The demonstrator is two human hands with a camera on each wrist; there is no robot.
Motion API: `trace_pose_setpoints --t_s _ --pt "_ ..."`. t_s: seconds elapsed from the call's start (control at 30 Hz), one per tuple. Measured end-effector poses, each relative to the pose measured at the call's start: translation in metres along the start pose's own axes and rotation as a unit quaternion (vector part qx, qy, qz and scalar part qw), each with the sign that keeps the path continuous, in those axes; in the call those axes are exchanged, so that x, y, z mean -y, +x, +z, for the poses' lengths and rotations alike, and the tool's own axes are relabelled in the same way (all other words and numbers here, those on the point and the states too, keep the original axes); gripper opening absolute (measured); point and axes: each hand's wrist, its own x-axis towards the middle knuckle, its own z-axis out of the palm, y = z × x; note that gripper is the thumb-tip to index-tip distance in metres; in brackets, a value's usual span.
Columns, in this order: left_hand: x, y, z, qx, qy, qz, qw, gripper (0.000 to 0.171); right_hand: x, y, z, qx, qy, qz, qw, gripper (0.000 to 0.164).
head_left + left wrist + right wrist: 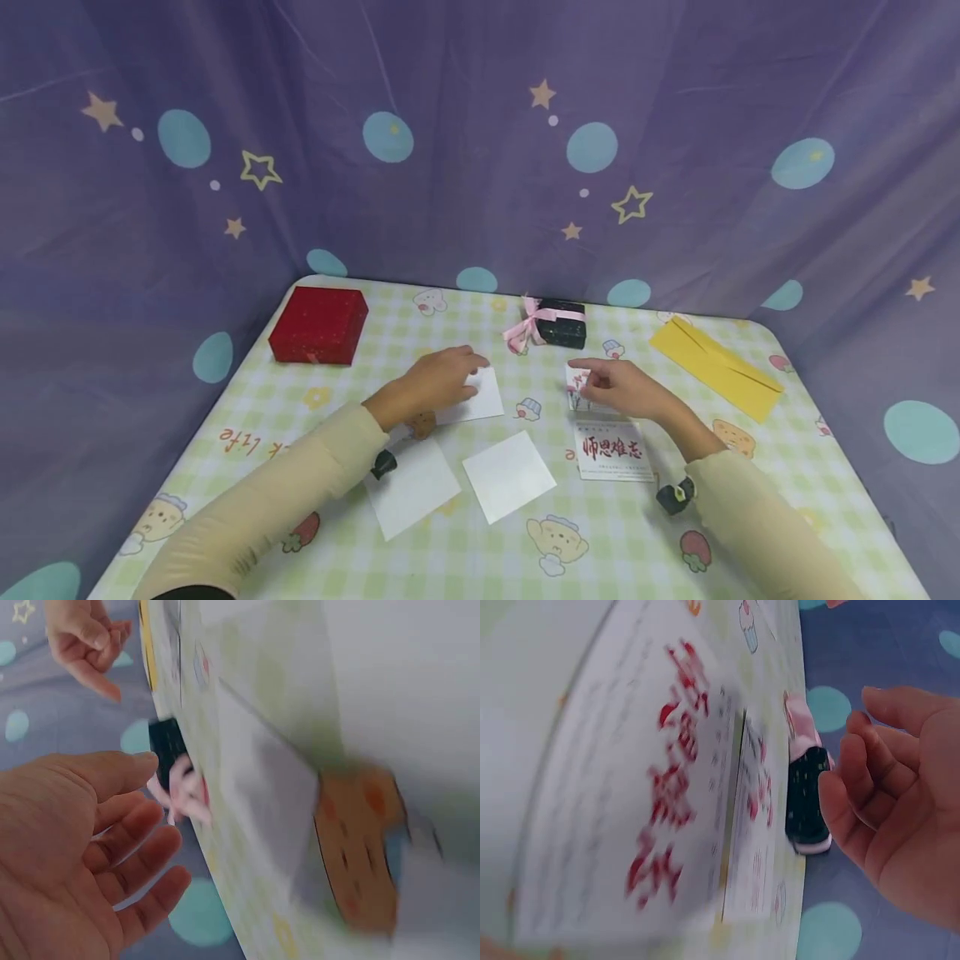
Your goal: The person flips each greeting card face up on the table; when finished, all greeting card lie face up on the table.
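My left hand (pixel 441 382) is over a white card (pixel 483 396), its fingers loosely bent. Nothing sits between those fingers in the left wrist view, where the palm (pixel 45 847) shows. Two more blank white cards, one at lower left (pixel 412 490) and one in the middle (pixel 510 477), lie nearer me. On the other side, my right hand (pixel 630 390) hovers above a card with red flowers (pixel 577 390), partly covering it. Its index finger points left while the others curl loosely around nothing. Just below lies a white card with large red Chinese characters (pixel 615 465).
A red box (pixel 318 325) stands at the back left. At the back middle is a black gift box (pixel 562 333) with a pink ribbon bow (pixel 527 323). A yellow envelope (pixel 716 368) lies at the right. The checked tablecloth (pixel 420 567) ends against a purple curtain (pixel 465 217).
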Motion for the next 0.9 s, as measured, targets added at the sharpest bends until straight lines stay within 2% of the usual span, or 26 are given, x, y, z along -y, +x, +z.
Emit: trace_pose_setpoints --t_s 0.2,0.4,0.6,0.73,0.9 --pt "0.025 -0.012 -0.009 0.009 0.001 -0.034 0.9994 0.051 0.014 0.032 0.012 0.019 -0.01 -0.036 0.999 0.051" --pt "0.04 -0.021 -0.004 0.023 -0.011 -0.075 0.9969 0.056 0.024 0.063 0.031 0.035 0.0 -0.063 0.997 0.054" --pt "0.051 -0.026 0.01 0.034 -0.014 -0.101 0.9942 0.064 0.029 0.086 0.05 0.045 0.036 -0.045 0.997 0.058" --pt "0.052 -0.028 0.019 0.042 -0.003 -0.099 0.9942 0.067 0.031 0.095 0.062 0.058 0.048 -0.035 0.997 0.061" --pt "0.049 -0.03 0.025 0.043 0.024 -0.102 0.9935 0.071 0.037 0.1 0.071 0.074 0.023 -0.024 0.997 0.068"
